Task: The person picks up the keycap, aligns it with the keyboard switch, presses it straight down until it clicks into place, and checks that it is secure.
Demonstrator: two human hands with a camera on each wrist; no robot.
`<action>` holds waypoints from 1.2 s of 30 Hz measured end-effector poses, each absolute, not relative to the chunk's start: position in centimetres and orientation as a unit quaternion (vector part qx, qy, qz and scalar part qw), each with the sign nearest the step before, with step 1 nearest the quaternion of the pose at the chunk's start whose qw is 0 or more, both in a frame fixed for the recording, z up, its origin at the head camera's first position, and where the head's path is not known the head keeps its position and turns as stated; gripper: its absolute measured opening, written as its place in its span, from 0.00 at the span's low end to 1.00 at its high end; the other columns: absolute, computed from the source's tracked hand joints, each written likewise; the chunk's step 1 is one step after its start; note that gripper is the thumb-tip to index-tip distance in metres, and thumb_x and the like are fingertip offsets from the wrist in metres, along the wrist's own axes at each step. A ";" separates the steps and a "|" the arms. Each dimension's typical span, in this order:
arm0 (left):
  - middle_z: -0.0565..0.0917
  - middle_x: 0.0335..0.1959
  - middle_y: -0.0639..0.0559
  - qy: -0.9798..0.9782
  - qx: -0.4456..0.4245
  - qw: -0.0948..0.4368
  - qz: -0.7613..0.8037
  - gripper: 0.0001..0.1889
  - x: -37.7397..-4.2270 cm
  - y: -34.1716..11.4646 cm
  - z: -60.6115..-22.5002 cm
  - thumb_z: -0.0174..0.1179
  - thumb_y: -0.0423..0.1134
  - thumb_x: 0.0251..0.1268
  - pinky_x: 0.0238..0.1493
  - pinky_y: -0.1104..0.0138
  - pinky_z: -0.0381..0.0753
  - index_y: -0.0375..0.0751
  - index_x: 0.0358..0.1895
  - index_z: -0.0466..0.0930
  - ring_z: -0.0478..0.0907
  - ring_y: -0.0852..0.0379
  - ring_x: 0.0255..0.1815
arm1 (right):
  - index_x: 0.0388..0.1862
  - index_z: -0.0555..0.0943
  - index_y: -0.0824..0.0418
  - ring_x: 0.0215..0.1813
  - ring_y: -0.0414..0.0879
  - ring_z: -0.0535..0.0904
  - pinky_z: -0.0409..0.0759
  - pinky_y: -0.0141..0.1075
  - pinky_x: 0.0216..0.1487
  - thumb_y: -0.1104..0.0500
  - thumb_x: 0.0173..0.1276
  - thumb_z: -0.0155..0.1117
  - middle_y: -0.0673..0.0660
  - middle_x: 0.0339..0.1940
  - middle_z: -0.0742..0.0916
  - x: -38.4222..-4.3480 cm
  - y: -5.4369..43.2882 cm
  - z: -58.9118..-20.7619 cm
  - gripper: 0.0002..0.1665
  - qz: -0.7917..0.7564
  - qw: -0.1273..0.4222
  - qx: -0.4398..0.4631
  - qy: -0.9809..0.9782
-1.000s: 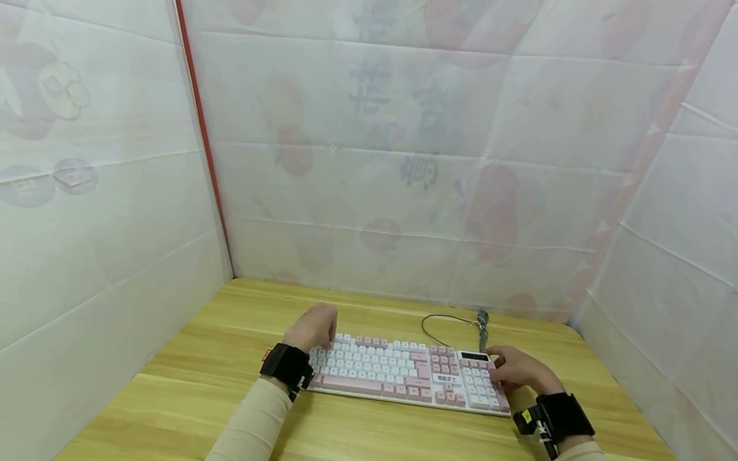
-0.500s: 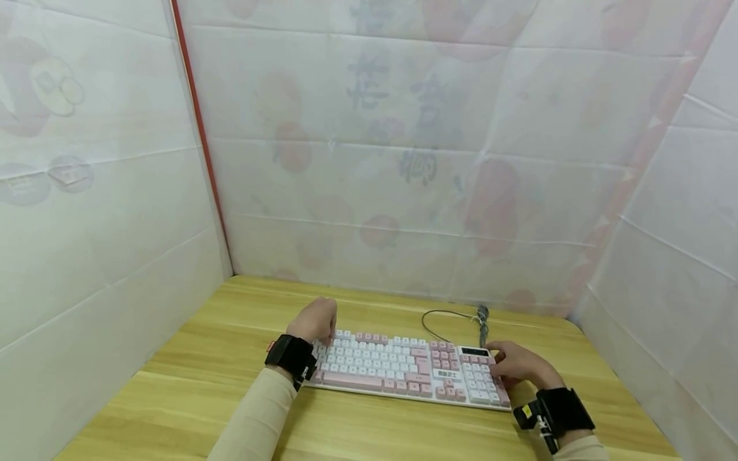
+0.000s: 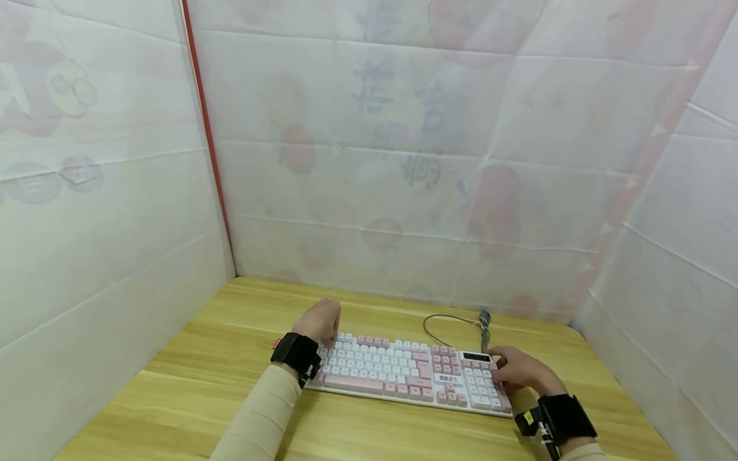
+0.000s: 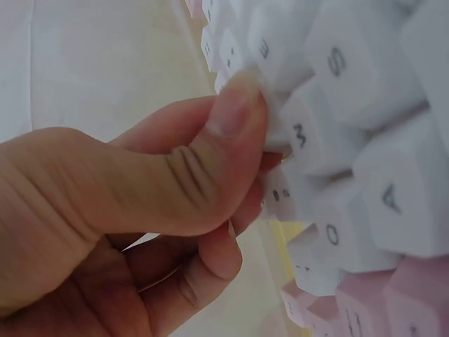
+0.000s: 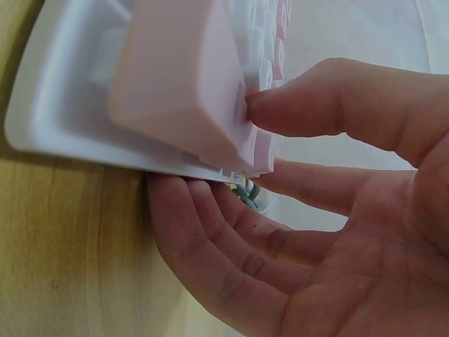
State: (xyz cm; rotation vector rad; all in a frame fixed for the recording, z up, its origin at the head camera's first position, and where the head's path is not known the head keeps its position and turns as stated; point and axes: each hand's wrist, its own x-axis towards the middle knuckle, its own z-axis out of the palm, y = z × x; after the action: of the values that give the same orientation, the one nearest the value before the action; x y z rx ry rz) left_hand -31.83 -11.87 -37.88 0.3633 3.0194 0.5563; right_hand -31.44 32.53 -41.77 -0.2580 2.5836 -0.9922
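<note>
A white and pink keyboard (image 3: 369,368) lies on the wooden table in front of me. At its upper left, my left hand (image 3: 319,321) reaches down among the white keys. In the left wrist view, the thumb and bent fingers of that hand pinch a white keycap beside the W key (image 4: 316,130); the thumb covers most of it. My right hand (image 3: 523,371) grips the keyboard's right end. The right wrist view shows its thumb on a large pink key (image 5: 175,84), with the other fingers curled against the side edge below.
A grey cable (image 3: 484,326) runs from behind the keyboard, partly bundled and partly looped. White printed sheets enclose the table (image 3: 202,358) at the back and both sides. A red strip (image 3: 204,121) runs down the left corner.
The left wrist has shifted slightly right and away from me, its fingers staying at the same keys. The right hand and keyboard hold their place; the head view sways a little.
</note>
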 end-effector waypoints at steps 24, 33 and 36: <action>0.85 0.18 0.50 0.969 0.115 0.030 0.217 0.14 -31.7 -12.3 -38.2 0.74 0.17 0.47 0.26 0.69 0.77 0.39 0.17 0.85 0.78 0.55 0.19 | 0.75 0.59 0.81 0.43 0.52 0.82 0.84 0.48 0.43 0.68 0.67 0.63 0.69 0.50 0.83 -31.6 32.8 -41.0 0.42 -0.359 0.205 -0.090 0.906; 0.83 0.17 0.53 0.973 0.106 0.013 0.205 0.16 -31.3 -12.3 -38.3 0.73 0.16 0.45 0.26 0.69 0.74 0.41 0.16 0.85 0.73 0.58 0.18 | 0.76 0.60 0.80 0.42 0.52 0.82 0.84 0.47 0.42 0.68 0.67 0.64 0.66 0.48 0.83 -31.6 32.8 -41.5 0.42 -0.373 0.201 -0.081 0.902; 0.83 0.17 0.52 0.974 0.106 0.010 0.202 0.16 -31.1 -12.2 -38.3 0.71 0.15 0.45 0.26 0.69 0.72 0.40 0.17 0.85 0.72 0.59 0.18 | 0.75 0.60 0.80 0.41 0.51 0.81 0.85 0.47 0.42 0.68 0.66 0.64 0.67 0.48 0.83 -31.7 32.8 -41.6 0.42 -0.370 0.202 -0.082 0.903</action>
State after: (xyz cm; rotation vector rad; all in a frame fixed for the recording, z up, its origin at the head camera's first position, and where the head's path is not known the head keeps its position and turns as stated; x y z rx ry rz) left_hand -31.11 -12.19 -38.28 0.3315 3.0402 0.6305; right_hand -31.65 32.76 -41.57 -0.2292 2.5216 -1.0321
